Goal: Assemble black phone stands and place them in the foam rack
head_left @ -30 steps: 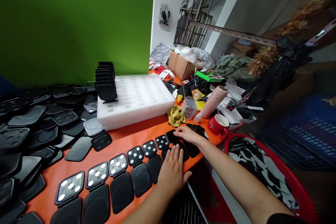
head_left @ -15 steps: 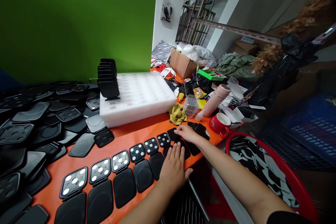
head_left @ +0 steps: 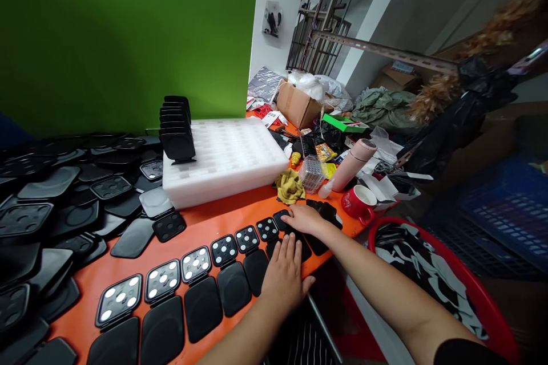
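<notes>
A row of black hinged pieces runs along the orange table, each with a square lid (head_left: 196,263) bearing several pale round dots and a larger smooth black plate (head_left: 202,309). My left hand (head_left: 285,274) lies flat, fingers stretched, over one of the plates near the row's right end. Just beyond it, my right hand (head_left: 305,220) has its fingertips drawn together on a small square lid (head_left: 280,220), partly hidden by those fingers. Whatever they pinch is too small to make out. More black plates (head_left: 319,244) lie under and beside my right wrist.
Loose black plates (head_left: 133,238) pile up at left. A white foam block (head_left: 231,154) holds several upright black pieces (head_left: 177,142). Right of it are a yellow cloth (head_left: 290,186), pink bottle (head_left: 354,164), red mug (head_left: 358,203) and red basin (head_left: 462,285).
My right hand has shifted slightly left over the small square lid, its fingers still together. The left hand stays flat in nearly the same place.
</notes>
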### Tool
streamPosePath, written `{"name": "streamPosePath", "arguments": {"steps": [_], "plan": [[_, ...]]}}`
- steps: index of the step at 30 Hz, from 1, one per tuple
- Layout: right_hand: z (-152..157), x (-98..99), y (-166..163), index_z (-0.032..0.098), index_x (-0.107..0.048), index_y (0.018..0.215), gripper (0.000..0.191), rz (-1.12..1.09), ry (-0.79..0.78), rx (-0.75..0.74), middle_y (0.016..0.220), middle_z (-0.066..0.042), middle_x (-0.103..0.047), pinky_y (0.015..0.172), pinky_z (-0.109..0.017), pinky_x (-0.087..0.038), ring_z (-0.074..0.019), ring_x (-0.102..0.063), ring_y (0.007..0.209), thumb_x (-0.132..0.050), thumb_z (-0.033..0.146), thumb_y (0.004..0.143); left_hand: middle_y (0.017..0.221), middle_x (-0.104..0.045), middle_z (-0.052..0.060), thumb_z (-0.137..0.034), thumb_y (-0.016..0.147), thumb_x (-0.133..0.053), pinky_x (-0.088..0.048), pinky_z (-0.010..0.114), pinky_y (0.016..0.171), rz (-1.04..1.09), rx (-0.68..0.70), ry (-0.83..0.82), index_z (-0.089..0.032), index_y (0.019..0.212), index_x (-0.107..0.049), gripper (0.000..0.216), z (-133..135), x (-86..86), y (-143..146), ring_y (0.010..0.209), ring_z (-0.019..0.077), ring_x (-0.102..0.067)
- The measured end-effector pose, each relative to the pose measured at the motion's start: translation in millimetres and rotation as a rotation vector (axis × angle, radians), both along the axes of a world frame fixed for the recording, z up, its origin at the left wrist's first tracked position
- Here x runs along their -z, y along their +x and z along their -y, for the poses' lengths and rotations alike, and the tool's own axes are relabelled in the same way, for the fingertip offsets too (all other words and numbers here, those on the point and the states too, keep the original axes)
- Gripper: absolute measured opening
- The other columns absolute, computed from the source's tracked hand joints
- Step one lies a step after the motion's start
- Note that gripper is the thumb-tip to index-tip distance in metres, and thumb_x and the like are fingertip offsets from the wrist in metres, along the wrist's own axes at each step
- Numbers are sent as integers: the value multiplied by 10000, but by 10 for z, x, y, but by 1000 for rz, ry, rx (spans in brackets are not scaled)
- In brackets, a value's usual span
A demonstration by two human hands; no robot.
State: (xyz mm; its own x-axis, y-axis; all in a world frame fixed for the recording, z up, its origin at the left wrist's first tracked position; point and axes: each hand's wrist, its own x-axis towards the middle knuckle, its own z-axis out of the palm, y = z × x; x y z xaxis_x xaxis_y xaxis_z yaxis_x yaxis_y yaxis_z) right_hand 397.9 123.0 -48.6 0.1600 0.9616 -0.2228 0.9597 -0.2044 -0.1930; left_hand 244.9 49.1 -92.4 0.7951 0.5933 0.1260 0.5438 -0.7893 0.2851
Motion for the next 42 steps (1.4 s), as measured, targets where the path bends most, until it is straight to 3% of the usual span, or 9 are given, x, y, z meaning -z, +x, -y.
{"name": "streamPosePath", "arguments": {"steps": [3, 6, 12, 18, 23, 28, 35, 39, 42], "plan": [[36, -58, -54, 140, -604, 931, 475, 55, 37, 4, 908, -136, -641, 716, -330, -405, -265, -584, 861, -498, 566, 748, 1422, -220, 186, -554, 806, -361, -160, 453, 1051, 1, 2, 8, -64, 1340, -308, 726, -2, 8, 1, 1313, 299, -162], [185, -113, -131, 147, -586, 1027, 402, 72, 92, -26, 1029, -140, -615, 825, -351, -391, -251, -544, 991, -404, 458, 849, 1419, -233, 182, -526, 802, -386, -155, 454, 1052, 4, 1, 22, -62, 1345, -296, 720, -2, 29, 4, 1312, 298, -166], [524, -65, -185, 196, -553, 1161, 377, -58, 137, -319, 1253, -46, -522, 1046, -344, -216, -162, -452, 1162, -303, 321, 907, 1370, -320, 223, -571, 807, -337, -124, 476, 1052, -20, 34, 9, -22, 1319, -334, 751, 3, 61, 10, 1292, 326, -211], [388, 46, -296, 160, -526, 1197, 386, 21, 136, -331, 1286, -97, -480, 1065, -383, -163, -199, -419, 1199, -335, 302, 894, 1363, -347, 199, -638, 772, -323, -93, 480, 1056, -21, 82, -31, -73, 1321, -353, 789, -22, -11, -41, 1290, 339, -204], [248, -38, -313, 163, -569, 1143, 357, -47, 106, -310, 1261, -96, -506, 1050, -394, -203, -213, -432, 1187, -356, 297, 889, 1372, -334, 192, -651, 752, -352, -97, 473, 1059, -21, 64, -8, -67, 1344, -301, 833, -2, -47, -48, 1289, 329, -211], [427, -186, -160, 190, -544, 1175, 390, -86, 79, -326, 1256, -62, -517, 1022, -376, -269, -181, -421, 1198, -306, 340, 904, 1415, -228, 209, -653, 743, -377, -121, 483, 1051, -13, 31, 39, -32, 1354, -253, 881, 19, 5, -20, 1313, 336, -118], [481, -79, -230, 204, -529, 1198, 379, -101, 81, -249, 1305, -66, -464, 1036, -387, -223, -206, -397, 1215, -377, 329, 873, 1390, -274, 229, -644, 759, -364, -115, 478, 1055, -15, 62, -14, -25, 1335, -298, 848, 7, -12, -53, 1303, 339, -163], [425, -67, -248, 219, -552, 1169, 353, -106, 131, -183, 1251, -37, -524, 978, -281, -311, -170, -452, 1161, -385, 310, 872, 1385, -320, 172, -594, 740, -466, -158, 458, 1052, 70, 53, -166, -108, 1318, -360, 762, -83, -177, -79, 1289, 315, -221], [490, -84, -83, 235, -554, 1154, 341, -71, 182, -60, 1162, -28, -577, 915, -247, -353, -152, -505, 1073, -353, 304, 887, 1311, -439, 81, -457, 809, -463, -287, 405, 997, 261, 37, -416, -229, 1226, -480, 475, -149, -529, -204, 1185, 249, -399]]}}
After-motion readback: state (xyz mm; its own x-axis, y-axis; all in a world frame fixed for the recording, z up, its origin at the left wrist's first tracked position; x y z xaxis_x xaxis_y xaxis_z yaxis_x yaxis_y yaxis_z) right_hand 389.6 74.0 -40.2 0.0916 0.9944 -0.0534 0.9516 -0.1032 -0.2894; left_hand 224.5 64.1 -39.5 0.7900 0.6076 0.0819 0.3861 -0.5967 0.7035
